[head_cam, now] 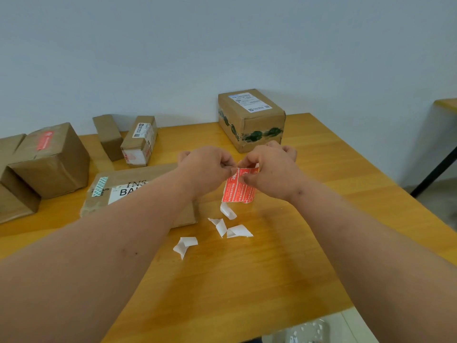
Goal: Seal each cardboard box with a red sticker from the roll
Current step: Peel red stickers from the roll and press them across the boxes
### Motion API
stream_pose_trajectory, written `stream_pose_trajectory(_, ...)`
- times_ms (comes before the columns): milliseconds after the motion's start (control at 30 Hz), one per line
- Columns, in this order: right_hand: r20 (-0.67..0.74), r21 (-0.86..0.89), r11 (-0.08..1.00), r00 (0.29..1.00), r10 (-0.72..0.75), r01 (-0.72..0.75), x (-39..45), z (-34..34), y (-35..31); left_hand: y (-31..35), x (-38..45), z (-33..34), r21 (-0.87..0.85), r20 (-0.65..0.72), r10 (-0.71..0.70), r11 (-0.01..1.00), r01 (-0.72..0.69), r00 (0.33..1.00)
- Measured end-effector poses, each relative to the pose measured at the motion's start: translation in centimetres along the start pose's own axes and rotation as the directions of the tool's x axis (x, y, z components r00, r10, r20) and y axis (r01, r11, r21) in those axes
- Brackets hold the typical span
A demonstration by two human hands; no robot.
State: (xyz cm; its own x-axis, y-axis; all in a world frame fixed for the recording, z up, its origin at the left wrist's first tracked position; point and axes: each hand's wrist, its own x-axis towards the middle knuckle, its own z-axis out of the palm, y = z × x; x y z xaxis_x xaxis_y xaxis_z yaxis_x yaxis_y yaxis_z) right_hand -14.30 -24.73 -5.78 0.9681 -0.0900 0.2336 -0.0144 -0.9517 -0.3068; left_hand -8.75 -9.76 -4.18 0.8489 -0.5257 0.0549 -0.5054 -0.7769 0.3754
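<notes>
My left hand (207,167) and my right hand (269,167) meet over the middle of the table, both pinching the top edge of a red sticker strip (238,188) that hangs down from the fingers. A flat cardboard box (118,191) with a white label lies under my left forearm. A big box (252,117) with green tape stands behind my hands. At the left, a box (52,157) carries a red sticker on top. Two small boxes (138,142) stand at the back.
Several white scraps of backing paper (227,226) lie on the yellow wooden table (247,280) in front of my hands. More cardboard boxes (10,194) sit at the left edge. A bin with scraps (306,330) is on the floor below the table's near-right corner.
</notes>
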Motion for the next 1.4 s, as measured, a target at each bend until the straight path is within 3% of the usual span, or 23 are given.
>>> stream_pose_trajectory(167, 0.002, -0.009, 1.0, 1.0, -0.009, 0.009, 0.1, -0.4, 0.2, -0.4, -0.1, 0.3, -0.079, -0.013, 0.016, 0.997, -0.017, 1.0)
stream_pose_trajectory(300, 0.023, -0.025, 0.999, 0.999, -0.026, 0.027, 0.1, -0.7, -0.1, 0.2, 0.0, 0.2, 0.078, 0.018, 0.019, 0.997, -0.02, 1.0)
stream_pose_trajectory(467, 0.054, -0.118, 0.992, 0.998, -0.038, 0.044, 0.4, -0.9, -0.1, 0.5, 0.0, 0.0, 0.073, 0.061, 0.011, 0.997, -0.016, 0.998)
stream_pose_trajectory(700, 0.055, -0.082, 0.995, 0.997, -0.061, 0.065, 0.4, -0.8, -0.1, 0.2, 0.3, 0.2, -0.115, 0.108, -0.017, 0.993, 0.03, 0.994)
stream_pose_trajectory(1100, 0.055, -0.031, 0.997, 0.996, -0.069, 0.071, 0.1, -0.5, 0.0, -0.1, 0.4, 0.4, -0.177, 0.148, -0.028, 0.983, 0.054, 0.989)
stream_pose_trajectory(1267, 0.059, -0.023, 0.998, 0.997, -0.052, 0.053, 0.1, -0.4, 0.2, -0.7, 0.2, -0.1, -0.315, 0.205, -0.013, 0.946, 0.078, 0.979)
stream_pose_trajectory(1400, 0.068, -0.012, 0.999, 0.997, -0.043, 0.044, 0.1, -0.5, 0.2, -0.7, 0.4, 0.2, -0.19, 0.166, -0.019, 0.98, 0.051, 0.986)
